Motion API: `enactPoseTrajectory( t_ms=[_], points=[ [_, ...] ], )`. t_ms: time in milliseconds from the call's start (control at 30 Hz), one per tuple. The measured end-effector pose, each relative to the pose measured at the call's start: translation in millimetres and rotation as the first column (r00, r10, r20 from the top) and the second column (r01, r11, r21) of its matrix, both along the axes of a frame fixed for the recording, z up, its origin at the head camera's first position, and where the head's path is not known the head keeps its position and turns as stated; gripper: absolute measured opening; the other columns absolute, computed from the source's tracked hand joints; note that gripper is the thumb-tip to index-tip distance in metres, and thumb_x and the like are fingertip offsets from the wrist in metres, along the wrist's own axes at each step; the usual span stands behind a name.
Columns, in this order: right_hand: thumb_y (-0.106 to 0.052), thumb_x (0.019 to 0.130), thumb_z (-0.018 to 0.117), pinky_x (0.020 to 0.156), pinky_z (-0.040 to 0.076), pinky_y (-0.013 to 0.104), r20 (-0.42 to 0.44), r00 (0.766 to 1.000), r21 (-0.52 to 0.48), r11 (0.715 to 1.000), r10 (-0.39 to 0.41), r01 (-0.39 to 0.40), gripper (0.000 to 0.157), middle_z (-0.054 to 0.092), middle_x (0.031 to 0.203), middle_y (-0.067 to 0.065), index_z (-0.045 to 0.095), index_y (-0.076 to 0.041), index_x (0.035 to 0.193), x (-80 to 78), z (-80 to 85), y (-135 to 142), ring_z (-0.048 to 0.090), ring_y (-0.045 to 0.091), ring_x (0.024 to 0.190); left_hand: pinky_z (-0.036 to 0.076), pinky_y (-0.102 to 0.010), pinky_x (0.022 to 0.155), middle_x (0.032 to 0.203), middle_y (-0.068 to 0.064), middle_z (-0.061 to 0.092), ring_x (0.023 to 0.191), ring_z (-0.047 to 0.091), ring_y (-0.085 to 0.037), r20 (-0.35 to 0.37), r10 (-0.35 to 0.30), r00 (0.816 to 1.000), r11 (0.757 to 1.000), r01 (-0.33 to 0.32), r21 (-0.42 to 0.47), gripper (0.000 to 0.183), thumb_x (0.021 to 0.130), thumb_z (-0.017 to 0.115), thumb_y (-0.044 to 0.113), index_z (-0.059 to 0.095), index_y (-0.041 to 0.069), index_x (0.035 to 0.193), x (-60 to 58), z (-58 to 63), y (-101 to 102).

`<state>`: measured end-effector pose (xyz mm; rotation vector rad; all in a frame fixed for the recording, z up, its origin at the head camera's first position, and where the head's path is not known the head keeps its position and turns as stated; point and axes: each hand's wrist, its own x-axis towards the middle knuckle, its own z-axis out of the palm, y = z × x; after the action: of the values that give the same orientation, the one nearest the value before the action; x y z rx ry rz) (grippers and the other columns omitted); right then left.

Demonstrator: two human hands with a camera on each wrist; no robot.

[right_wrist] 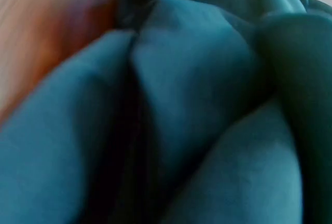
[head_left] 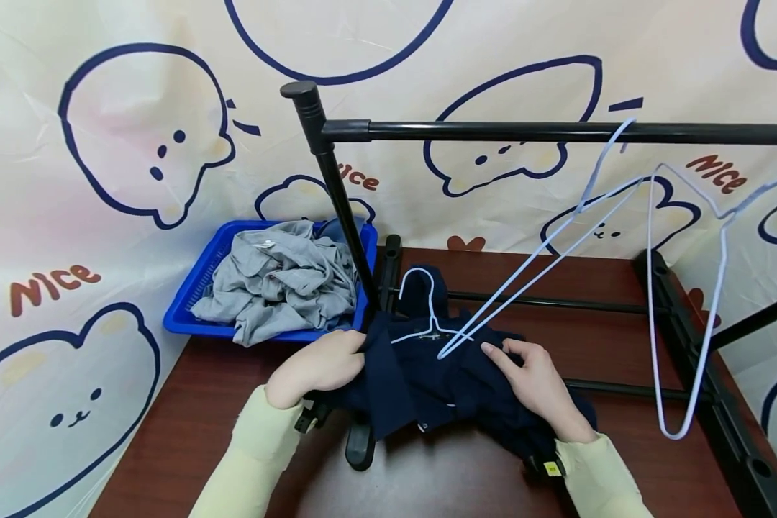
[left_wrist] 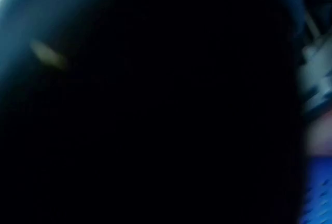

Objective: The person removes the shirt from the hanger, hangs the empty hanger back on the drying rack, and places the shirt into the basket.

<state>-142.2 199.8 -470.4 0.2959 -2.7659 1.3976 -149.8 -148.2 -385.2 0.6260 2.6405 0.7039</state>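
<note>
A navy hooded jacket (head_left: 440, 388) is spread between both hands above the table, a light blue hanger (head_left: 430, 306) at its neck with the hook standing up in front of the hood. My left hand (head_left: 324, 363) grips the jacket's left edge, fingertips hidden behind the cloth. On the other side, my right hand (head_left: 534, 374) pinches the cloth near the shoulder between thumb and fingers. Dark fabric blocks nearly all of the left wrist view. Folds of the jacket (right_wrist: 197, 79) fill most of the right wrist view.
A black rack rail (head_left: 492, 132) runs above the jacket, with light blue hangers (head_left: 686, 424) hanging from it. One hanger's lower end overlaps the jacket. A blue basket (head_left: 201, 277) of grey clothes (head_left: 285, 280) stands at the left, behind the rack's post (head_left: 337, 187).
</note>
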Motion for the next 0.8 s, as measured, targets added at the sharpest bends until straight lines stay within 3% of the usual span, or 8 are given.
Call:
enactPoseTrajectory(
  t_ms=[133,233,367,500,567,633,733,800],
  points=[
    [-0.042,0.103,0.06,0.061,0.042,0.029,0.006,0.996,-0.018,0.996,0.089,-0.088,0.04,0.044,0.06,-0.007,0.062,-0.021,0.069,5.7,27.7,0,0.053,0.016,0.064,0.048,-0.041,0.087,0.095,0.005,0.068,0.093,0.062,-0.015,0.042,-0.004,0.999,0.999,0.002,0.042,0.027,0.103,0.048,0.014,0.071,0.021,0.09,7.7,19.0,-8],
    [-0.043,0.103,0.06,0.061,0.042,0.029,0.02,0.995,-0.01,0.995,0.098,-0.098,0.041,0.046,0.06,-0.006,0.064,-0.021,0.068,5.5,40.9,3,0.053,0.017,0.064,0.047,-0.04,0.087,0.097,0.006,0.068,0.095,0.062,-0.015,0.04,-0.012,0.999,0.999,0.01,0.052,0.026,0.105,0.048,0.017,0.071,0.022,0.094,9.4,22.1,-10],
    [-0.046,0.101,0.062,0.062,0.043,0.031,0.045,0.996,0.032,0.997,0.071,-0.072,0.04,0.048,0.063,-0.004,0.065,-0.018,0.073,0.7,39.7,7,0.053,0.019,0.066,0.047,-0.044,0.094,0.112,-0.001,0.069,0.109,0.063,-0.022,0.009,0.005,1.0,1.0,-0.005,0.009,0.023,0.105,0.05,0.021,0.071,0.018,0.114,6.8,13.2,-7],
    [-0.046,0.098,0.067,0.077,0.047,0.037,0.052,0.998,0.068,0.996,0.045,-0.049,0.033,0.065,0.086,-0.002,0.072,-0.015,0.109,-2.5,30.5,11,0.059,0.018,0.084,0.048,-0.048,0.094,0.118,-0.006,0.068,0.112,0.063,-0.028,-0.054,0.078,0.995,0.997,-0.079,-0.019,0.029,0.101,0.059,0.02,0.065,0.014,0.128,0.7,-1.3,-3],
    [-0.044,0.097,0.07,0.08,0.048,0.038,0.045,0.999,0.07,0.997,0.029,-0.032,0.04,0.068,0.095,-0.001,0.069,-0.014,0.124,-2.9,27.5,13,0.06,0.018,0.089,0.049,-0.048,0.091,0.119,-0.006,0.068,0.109,0.064,-0.027,-0.12,0.153,0.981,0.988,-0.151,0.026,0.037,0.096,0.065,0.02,0.063,0.014,0.132,-2.2,-6.6,-1],
    [-0.039,0.096,0.072,0.077,0.048,0.036,0.031,0.999,0.055,0.998,0.015,-0.017,0.04,0.067,0.093,0.001,0.07,-0.011,0.124,-2.6,26.4,16,0.06,0.019,0.086,0.049,-0.047,0.09,0.12,-0.006,0.067,0.108,0.063,-0.027,-0.202,0.223,0.954,0.972,-0.201,0.123,0.042,0.092,0.07,0.018,0.062,0.015,0.133,-5.2,-10.7,3],
    [-0.034,0.096,0.073,0.073,0.048,0.034,-0.013,1.0,0.049,0.999,0.01,-0.009,0.027,0.068,0.094,0.0,0.074,-0.012,0.112,-1.8,26.5,18,0.058,0.019,0.084,0.046,-0.047,0.094,0.127,-0.005,0.063,0.113,0.057,-0.027,-0.32,0.294,0.9,0.94,-0.213,0.265,0.051,0.087,0.076,0.014,0.062,0.016,0.136,-8.0,-14.2,10],
    [-0.032,0.097,0.073,0.073,0.047,0.034,-0.041,0.999,0.047,0.999,0.015,-0.013,0.02,0.069,0.096,-0.001,0.074,-0.014,0.106,-1.2,26.7,19,0.058,0.019,0.084,0.043,-0.047,0.096,0.126,-0.005,0.061,0.114,0.053,-0.027,-0.372,0.306,0.876,0.928,-0.188,0.322,0.05,0.086,0.077,0.009,0.063,0.017,0.133,-8.9,-16.7,14]
  ],
)
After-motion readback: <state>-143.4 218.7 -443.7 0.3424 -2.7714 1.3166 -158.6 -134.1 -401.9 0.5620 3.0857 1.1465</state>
